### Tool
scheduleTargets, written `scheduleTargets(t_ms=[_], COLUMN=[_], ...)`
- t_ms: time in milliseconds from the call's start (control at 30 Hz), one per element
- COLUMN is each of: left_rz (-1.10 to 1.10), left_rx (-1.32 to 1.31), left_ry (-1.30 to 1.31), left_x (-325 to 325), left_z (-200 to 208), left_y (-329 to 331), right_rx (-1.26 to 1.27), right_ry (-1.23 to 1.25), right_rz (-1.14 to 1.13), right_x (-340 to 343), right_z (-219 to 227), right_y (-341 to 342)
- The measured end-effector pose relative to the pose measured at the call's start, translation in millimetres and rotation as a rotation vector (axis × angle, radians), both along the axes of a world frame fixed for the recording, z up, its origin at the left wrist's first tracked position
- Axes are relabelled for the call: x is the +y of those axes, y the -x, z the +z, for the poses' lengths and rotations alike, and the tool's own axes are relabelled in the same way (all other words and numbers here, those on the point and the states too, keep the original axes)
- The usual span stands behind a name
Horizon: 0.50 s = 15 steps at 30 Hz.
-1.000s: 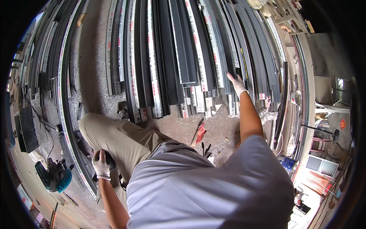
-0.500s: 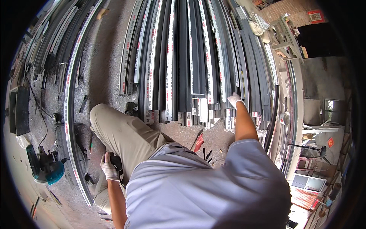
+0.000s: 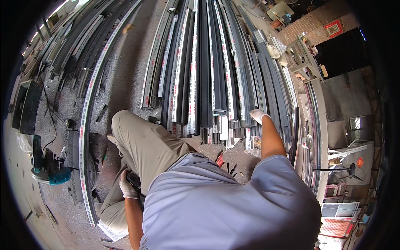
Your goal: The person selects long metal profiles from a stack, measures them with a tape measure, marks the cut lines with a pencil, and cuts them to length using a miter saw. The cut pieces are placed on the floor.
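My right hand point(image 3: 259, 116), in a white glove, reaches out to the near ends of the long dark metal profiles point(image 3: 237, 100). Its fingers are closed at the end of one profile, to the right of the strips with white printed film. Down by my bent leg point(image 3: 143, 133) is my left hand point(image 3: 128, 186), also gloved. Its fingers are curled against a black object point(image 3: 134, 180) beside my thigh; the leg and hand partly cover that object, so its kind and the grip on it are unclear.
One long film-covered profile point(image 3: 85, 137) lies apart at left, over a dark machine base. A teal and black power tool point(image 3: 52, 175) is at far left. Markers and a red item point(image 3: 220, 160) lie on the floor before me. A standing fan point(image 3: 352, 169) is at right.
My view has swung slightly, shifting the scene. The fingers of my right hand now point left over the profile ends. My left hand stays low by my leg, next to the black object.
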<state>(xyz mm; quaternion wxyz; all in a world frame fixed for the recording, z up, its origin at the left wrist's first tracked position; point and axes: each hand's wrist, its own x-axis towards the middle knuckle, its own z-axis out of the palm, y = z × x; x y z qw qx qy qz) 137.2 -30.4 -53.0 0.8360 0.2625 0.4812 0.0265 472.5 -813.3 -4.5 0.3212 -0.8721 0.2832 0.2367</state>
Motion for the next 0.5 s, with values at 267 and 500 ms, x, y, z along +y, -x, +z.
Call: scheduleTargets(t_ms=[267, 500], left_rz=[-0.039, -0.139], left_rx=[-0.077, -0.205], left_ry=[0.097, 0.003], left_x=[10, 16], left_z=[-2, -30], left_y=[9, 27], right_rx=[0.005, 0.112], right_ry=[0.315, 0.165], right_rz=[0.399, 0.575], right_x=[44, 239], right_z=[24, 85], right_y=[-4, -36])
